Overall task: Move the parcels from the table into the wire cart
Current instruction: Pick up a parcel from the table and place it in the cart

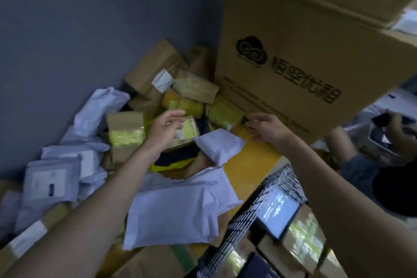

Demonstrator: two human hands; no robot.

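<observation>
A heap of parcels [144,124], brown boxes and grey mailer bags, covers the yellow counter [250,165] against a grey wall. The wire cart [255,207] stands at the counter's near right edge, already holding boxes. Over the heap, the left hand [165,128] hovers with its grip wide above a small taped box [187,130]. The right hand [268,127] hovers with fingers loosely curled, holding nothing, just below a big printed carton [304,63].
</observation>
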